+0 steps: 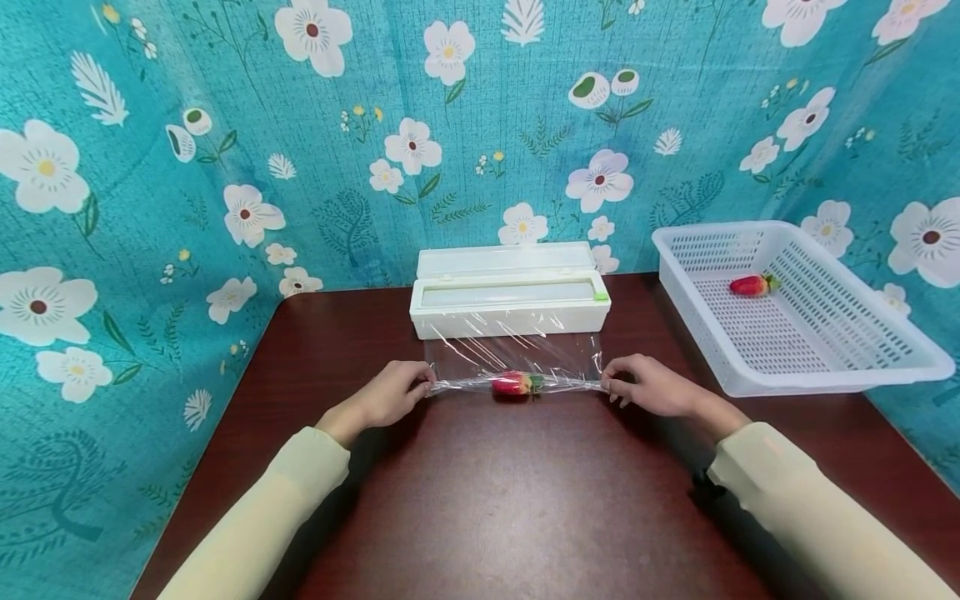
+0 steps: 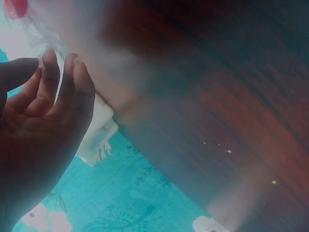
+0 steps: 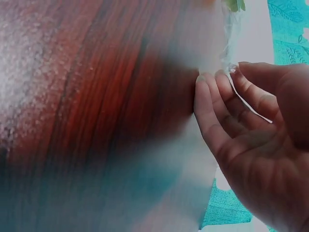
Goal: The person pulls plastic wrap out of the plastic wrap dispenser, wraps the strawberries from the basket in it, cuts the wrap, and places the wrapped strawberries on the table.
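A sheet of clear plastic wrap stretches from a white wrap dispenser box toward me. Its near edge is bunched into a narrow roll, with a red strawberry with green leaves lying in the middle of it. My left hand pinches the left end of the bunched wrap between thumb and fingertips. At the right end, my right hand pinches the wrap likewise. The left wrist view shows the thumb and index finger meeting on the film. In the right wrist view, crumpled film runs up from the fingertips.
The dispenser's lid stands raised at the back, and a green slider sits at its right end. To the right, a white perforated basket holds another strawberry. A flowered teal cloth hangs behind the dark wooden table.
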### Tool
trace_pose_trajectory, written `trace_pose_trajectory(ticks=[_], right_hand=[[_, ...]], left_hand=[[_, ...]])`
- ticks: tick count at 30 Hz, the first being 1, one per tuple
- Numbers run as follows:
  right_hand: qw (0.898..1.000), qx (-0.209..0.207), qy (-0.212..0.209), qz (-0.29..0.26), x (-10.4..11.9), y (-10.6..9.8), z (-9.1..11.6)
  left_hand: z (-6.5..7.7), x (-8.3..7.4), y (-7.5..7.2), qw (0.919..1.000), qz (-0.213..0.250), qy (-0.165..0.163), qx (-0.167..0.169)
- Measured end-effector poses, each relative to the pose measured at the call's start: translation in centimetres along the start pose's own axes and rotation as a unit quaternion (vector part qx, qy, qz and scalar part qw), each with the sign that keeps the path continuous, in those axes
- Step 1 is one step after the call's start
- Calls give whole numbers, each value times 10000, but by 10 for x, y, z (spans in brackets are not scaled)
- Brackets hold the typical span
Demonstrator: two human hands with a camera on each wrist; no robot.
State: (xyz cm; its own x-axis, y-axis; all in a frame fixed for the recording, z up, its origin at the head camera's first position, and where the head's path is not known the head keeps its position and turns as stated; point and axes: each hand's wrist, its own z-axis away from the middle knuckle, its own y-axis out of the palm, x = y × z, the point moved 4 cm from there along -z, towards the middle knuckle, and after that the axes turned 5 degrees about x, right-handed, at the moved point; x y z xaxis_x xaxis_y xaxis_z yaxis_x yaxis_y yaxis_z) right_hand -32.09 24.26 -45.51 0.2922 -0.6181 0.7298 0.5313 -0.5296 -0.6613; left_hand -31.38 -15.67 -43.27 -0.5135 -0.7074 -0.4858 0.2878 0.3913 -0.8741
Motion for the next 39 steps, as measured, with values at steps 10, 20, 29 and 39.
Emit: trace_pose_trajectory(ticks=[10,20,29,39], right_hand=[[9976,157,233,-630,-3,-5,-7],[9885,365,787,-1242,-5,-9,-15],[9775,538,1258,-1605,-9,-13,-25],[9750,508,1289,-1737,-11,-12,-29]], left_hand=[[-18,37,20,9996,75,-262,32],[-44,67,38,9971,-63,-684,321],[-65,109,57,9959,-210,-685,545],[-67,111,56,9961,-253,-626,560]])
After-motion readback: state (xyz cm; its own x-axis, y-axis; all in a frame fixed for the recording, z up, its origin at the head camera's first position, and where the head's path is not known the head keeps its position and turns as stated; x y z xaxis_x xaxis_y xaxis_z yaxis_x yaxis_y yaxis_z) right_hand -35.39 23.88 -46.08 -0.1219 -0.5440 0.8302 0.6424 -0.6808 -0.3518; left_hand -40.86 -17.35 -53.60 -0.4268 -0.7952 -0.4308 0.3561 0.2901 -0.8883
